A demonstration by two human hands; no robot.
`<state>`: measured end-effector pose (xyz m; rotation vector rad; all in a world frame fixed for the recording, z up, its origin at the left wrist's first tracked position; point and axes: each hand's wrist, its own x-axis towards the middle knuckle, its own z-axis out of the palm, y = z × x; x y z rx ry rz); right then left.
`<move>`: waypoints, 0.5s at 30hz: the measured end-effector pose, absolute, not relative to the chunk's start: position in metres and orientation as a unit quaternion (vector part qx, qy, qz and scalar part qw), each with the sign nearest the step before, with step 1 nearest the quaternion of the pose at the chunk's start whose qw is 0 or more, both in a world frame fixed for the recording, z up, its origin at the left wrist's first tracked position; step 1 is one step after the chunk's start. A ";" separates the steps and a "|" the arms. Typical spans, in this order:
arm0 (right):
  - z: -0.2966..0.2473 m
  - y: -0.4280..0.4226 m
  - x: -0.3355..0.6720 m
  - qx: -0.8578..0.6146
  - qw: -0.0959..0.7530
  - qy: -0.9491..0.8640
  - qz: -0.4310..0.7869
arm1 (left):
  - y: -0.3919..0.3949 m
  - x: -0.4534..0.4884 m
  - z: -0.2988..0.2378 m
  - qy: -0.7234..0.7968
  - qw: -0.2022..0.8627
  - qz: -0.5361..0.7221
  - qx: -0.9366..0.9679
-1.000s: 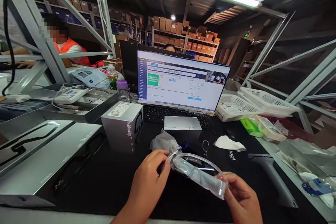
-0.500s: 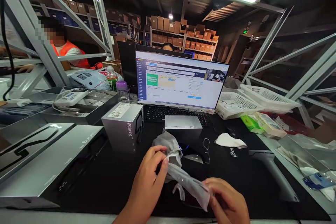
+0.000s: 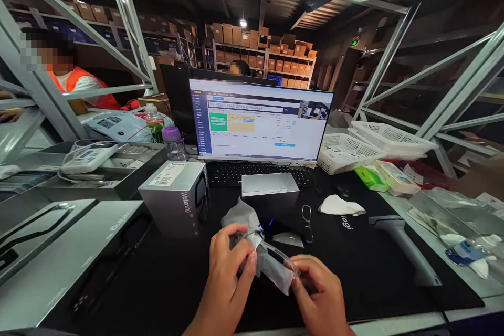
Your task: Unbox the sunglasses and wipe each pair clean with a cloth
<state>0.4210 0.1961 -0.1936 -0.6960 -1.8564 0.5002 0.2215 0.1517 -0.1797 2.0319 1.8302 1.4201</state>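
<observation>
Between my hands is a crumpled grey, translucent wrapping (image 3: 240, 214), with a clear curved strip beside its lower end. My left hand (image 3: 230, 268) is closed on the middle of it, thumb and fingers pinching. The fingertips of my right hand (image 3: 318, 289) pinch its lower right end. What lies inside the wrapping, if anything, I cannot make out. Just beyond are an open grey box (image 3: 270, 186), a clear lens-like piece (image 3: 288, 240) and a thin clear frame-shaped piece (image 3: 307, 223) on the black mat (image 3: 165, 283).
To the left stand a grey "Wakening" box (image 3: 173, 202) and a larger grey box (image 3: 90, 262). A monitor (image 3: 260, 121) and keyboard (image 3: 224, 172) are ahead. A white cloth (image 3: 342, 206), barcode scanner (image 3: 405, 249) and white baskets (image 3: 346, 152) lie right. A person in an orange vest (image 3: 79, 84) sits far left.
My right hand has come left and slightly up, closer to my left hand. The stretched wrapping is now shorter and more bunched, and the clear curved strip shows. The camera view has shifted slightly.
</observation>
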 end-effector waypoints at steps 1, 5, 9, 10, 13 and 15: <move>-0.191 0.198 0.417 -0.300 0.534 -0.764 0.202 | 0.151 0.221 -0.180 0.590 0.010 0.455 0.667; -0.184 0.201 0.404 -0.351 0.585 -0.703 0.199 | 0.150 0.219 -0.182 0.585 -0.039 0.448 0.675; -0.187 0.203 0.394 -0.332 0.593 -0.712 0.176 | 0.152 0.214 -0.183 0.580 -0.045 0.462 0.670; -0.188 0.204 0.392 -0.307 0.584 -0.734 0.163 | 0.152 0.212 -0.183 0.581 -0.044 0.467 0.665; -0.183 0.211 0.395 -0.222 0.508 -0.819 0.148 | 0.151 0.202 -0.182 0.602 -0.023 0.488 0.632; -0.172 0.217 0.401 -0.178 0.431 -0.876 0.124 | 0.148 0.195 -0.181 0.620 0.016 0.502 0.603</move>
